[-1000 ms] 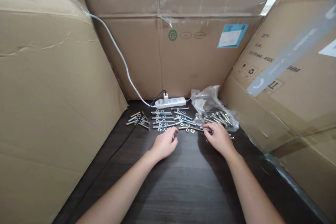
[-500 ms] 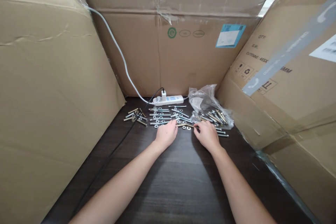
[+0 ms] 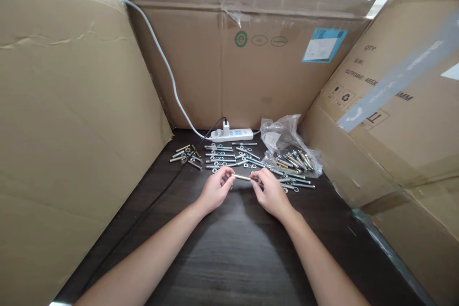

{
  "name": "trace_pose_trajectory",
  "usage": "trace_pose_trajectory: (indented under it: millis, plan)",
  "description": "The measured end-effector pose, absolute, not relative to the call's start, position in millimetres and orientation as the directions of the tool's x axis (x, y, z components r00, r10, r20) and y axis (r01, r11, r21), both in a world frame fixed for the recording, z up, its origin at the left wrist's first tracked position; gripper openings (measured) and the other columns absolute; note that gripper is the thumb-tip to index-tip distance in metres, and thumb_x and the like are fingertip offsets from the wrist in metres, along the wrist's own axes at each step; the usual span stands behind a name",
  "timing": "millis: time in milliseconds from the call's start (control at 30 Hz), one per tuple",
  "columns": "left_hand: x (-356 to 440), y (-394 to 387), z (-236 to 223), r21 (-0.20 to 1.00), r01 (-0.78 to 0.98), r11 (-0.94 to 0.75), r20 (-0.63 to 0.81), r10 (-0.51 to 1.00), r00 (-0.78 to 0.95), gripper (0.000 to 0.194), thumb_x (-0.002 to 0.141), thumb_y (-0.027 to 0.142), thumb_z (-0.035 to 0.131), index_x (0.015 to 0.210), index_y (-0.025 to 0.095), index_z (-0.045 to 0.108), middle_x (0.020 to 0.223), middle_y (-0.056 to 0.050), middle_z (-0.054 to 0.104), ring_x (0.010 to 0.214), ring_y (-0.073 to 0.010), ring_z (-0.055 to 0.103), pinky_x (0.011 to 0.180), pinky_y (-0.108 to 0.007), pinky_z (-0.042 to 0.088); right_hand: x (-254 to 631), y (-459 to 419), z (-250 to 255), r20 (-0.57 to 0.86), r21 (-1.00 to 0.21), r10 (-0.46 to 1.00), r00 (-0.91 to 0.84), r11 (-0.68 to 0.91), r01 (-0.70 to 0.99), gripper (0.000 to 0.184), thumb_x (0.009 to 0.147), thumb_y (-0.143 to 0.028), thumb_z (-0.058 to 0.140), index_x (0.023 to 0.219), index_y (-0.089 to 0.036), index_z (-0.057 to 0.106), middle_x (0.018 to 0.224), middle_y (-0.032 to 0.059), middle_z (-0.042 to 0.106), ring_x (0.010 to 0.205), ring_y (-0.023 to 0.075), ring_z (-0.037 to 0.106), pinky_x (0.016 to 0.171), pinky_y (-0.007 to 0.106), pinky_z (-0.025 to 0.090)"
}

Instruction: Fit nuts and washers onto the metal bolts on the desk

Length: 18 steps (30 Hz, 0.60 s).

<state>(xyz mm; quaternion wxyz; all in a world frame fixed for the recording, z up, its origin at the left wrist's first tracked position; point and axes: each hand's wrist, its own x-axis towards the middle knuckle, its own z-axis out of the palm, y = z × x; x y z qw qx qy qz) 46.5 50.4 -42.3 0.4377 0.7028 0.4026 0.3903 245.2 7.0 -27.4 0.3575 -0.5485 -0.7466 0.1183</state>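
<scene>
Brass-coloured slender metal rod (image 3: 241, 177) held nearly level, left hand (image 3: 216, 188) pinching its left end, right hand (image 3: 269, 193) pinching its right end, position over dark wood-grain tabletop (image 3: 229, 263), rows of silvery metal bolts (image 3: 229, 155) just beyond, crumpled clear plastic bag (image 3: 281, 130) farther right.

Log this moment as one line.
left hand: pinching rod, left end | right hand: pinching right end | bolts: on table | power strip: behind bolts | bag: beside power strip
</scene>
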Motion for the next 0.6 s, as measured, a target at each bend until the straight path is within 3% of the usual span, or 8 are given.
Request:
trace_pose_trajectory:
  millis: [300,600]
  plan:
    - [50.6,43.1,-36.7,0.89,0.285,-0.355,0.189,0.858,0.477,0.015,0.088,0.03,0.051,0.097,0.018,0.055,0.084,-0.001,0.061,0.068,-0.0112,0.055,0.063,-0.022,0.044,222.6,3.4,-34.2,0.324,-0.745,0.936,-0.137,0.342,0.573,0.018,0.083,-0.013,0.049,0.099,-0.018,0.056,0.092,0.0051,0.052,0.072,0.0137,0.054,0.069,0.027,0.047]
    - [50.4,38.2,-32.5,0.884,0.29,-0.367,0.164,0.823,0.544,0.018,0.09,0.032,0.048,0.097,0.018,0.057,0.08,0.0,0.063,0.068,-0.0117,0.055,0.063,-0.022,0.042,217.4,2.7,-38.2,0.269,-0.734,0.945,-0.186,0.326,0.595,0.017,0.086,-0.015,0.05,0.096,-0.02,0.064,0.083,0.0029,0.055,0.072,0.0141,0.053,0.065,0.026,0.044]
